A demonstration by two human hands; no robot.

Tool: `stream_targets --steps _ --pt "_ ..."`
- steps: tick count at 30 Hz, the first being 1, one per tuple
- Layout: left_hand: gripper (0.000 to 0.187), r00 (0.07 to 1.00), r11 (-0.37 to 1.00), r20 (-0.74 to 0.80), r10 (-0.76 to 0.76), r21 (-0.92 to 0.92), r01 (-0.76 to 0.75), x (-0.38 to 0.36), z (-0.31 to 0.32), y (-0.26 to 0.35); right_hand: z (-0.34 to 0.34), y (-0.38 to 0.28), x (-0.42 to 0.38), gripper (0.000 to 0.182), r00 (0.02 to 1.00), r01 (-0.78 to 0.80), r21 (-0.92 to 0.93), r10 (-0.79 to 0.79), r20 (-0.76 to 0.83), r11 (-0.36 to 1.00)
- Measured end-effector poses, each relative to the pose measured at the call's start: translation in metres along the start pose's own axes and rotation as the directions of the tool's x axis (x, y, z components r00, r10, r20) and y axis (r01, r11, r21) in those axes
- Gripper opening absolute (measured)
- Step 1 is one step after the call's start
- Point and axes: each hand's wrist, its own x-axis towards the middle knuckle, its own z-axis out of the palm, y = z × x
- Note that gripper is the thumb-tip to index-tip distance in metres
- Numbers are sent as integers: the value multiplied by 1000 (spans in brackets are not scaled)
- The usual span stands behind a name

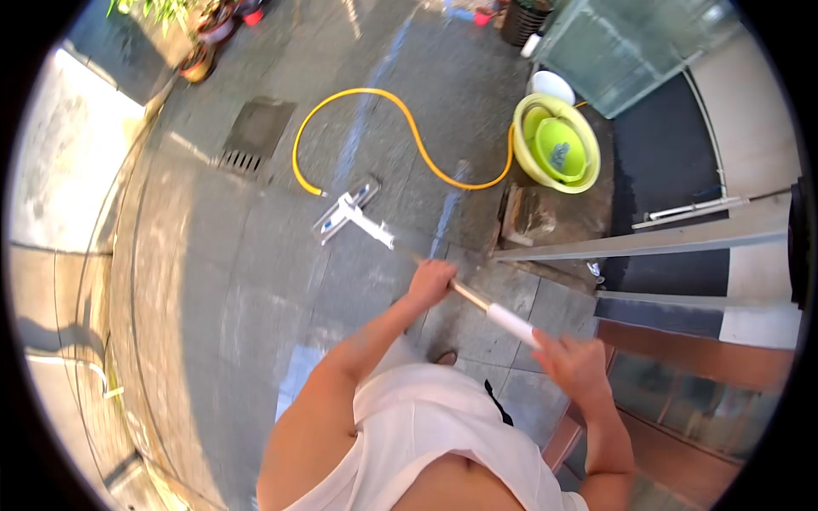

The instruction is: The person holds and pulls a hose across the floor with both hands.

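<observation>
A flat mop (pixel 366 225) slants across the middle of the view, its white and grey head resting on the grey paving at the far end. Fingers wrapped round the pole, my left hand (pixel 432 281) grips it partway along. Higher up, my right hand (pixel 569 364) is closed on the end of the white handle sleeve (pixel 512 324), slightly blurred. The loose end of a yellow hose (pixel 372 90) lies just beyond the mop head.
Stacked yellow-green basins (pixel 521 162) stand at the right, on a low block by the hose. A drain grate (pixel 242 161) is set in the floor at the left. Potted plants (pixel 198 63) line the far left. A grey post (pixel 648 245) juts in from the right.
</observation>
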Motion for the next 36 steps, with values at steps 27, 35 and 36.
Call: stream_targets --steps 27,35,36 --pt "16 955 964 -135 -265 -12 266 25 -72 -50 -30 26 155 38 945 324 76 -319 -73 943" --pt "16 789 781 -226 -572 143 607 11 -100 -177 60 12 296 34 784 619 188 -612 -103 762" --pt "15 753 739 -215 -622 156 655 2 -102 -202 77 6 314 34 753 655 182 -653 -80 733"
